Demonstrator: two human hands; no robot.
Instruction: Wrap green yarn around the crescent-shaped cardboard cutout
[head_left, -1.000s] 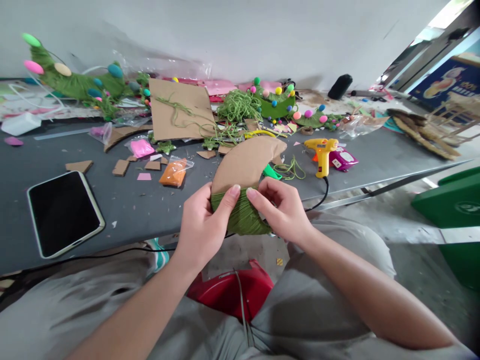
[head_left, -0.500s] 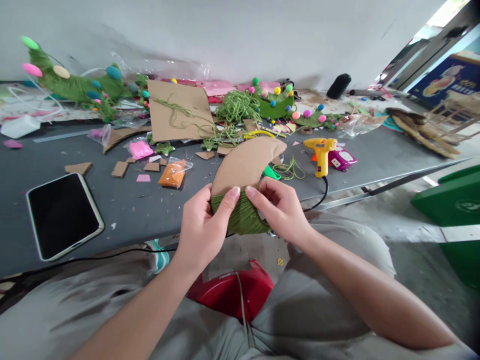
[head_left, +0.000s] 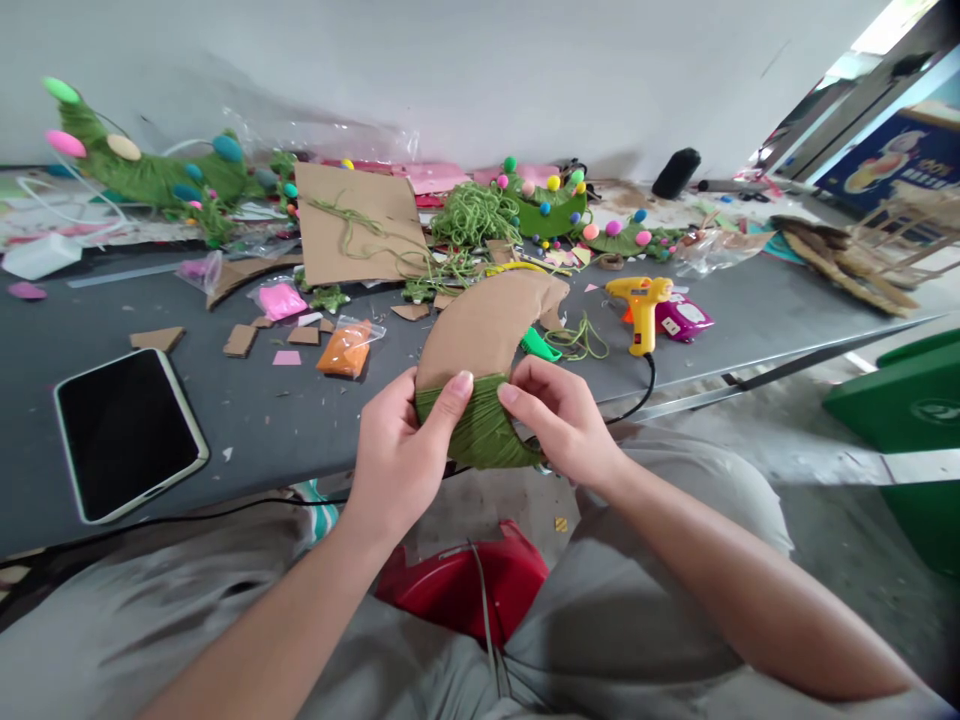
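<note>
A cardboard crescent (head_left: 480, 325) is held up over the table's front edge. Its lower part is wrapped in green yarn (head_left: 484, 430), while the upper part shows bare brown card. My left hand (head_left: 409, 445) grips the outer left edge, thumb lying over the top rows of yarn and fingers behind. On the inner curve, my right hand (head_left: 566, 420) pinches the edge where yarn meets card, its thumb tip against the wrapping. Any strand between the right fingers is hidden. Just beyond lie a bright green clip-like piece (head_left: 540, 345) and loose yarn (head_left: 589, 338).
A yellow glue gun (head_left: 641, 305) stands at the right, its cord running off the front edge. A tablet-like device (head_left: 127, 430) lies at the left. Behind are a cardboard sheet (head_left: 356, 220), tangled yarn (head_left: 476, 215), an orange packet (head_left: 346, 347) and pompom-covered green crescents (head_left: 161, 175).
The crescent has shifted slightly left with my left hand. My right thumb has slid from the front of the wrapping toward the inner edge, uncovering more yarn.
</note>
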